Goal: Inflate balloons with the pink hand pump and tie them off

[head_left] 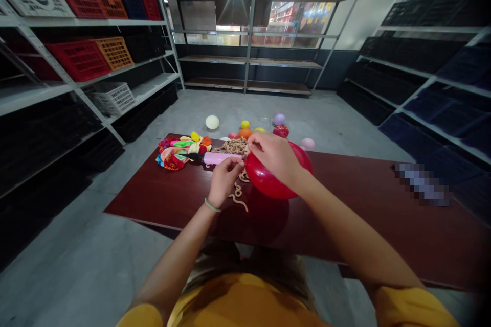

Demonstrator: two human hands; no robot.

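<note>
An inflated red balloon [264,181] is just above the table, with its neck end toward the left. My left hand [225,180], wearing a thin pale bracelet, pinches at that neck end with thumb and forefinger. Over the balloon's upper left side reaches my right hand [278,157], its fingertips closed together; whatever they grip is too small to make out. Behind the left hand lies a pink hand pump [220,158] with a black nozzle. Short tan strings [235,148] are heaped beside it, and a few loose ones [240,202] trail toward me.
Limp colourful balloons [178,153] are piled at the left end of the dark red table [153,199]. A blurred object [422,184] lies on the right. Several inflated balloons [245,134] rest on the floor beyond. Shelves with crates [80,59] line the sides.
</note>
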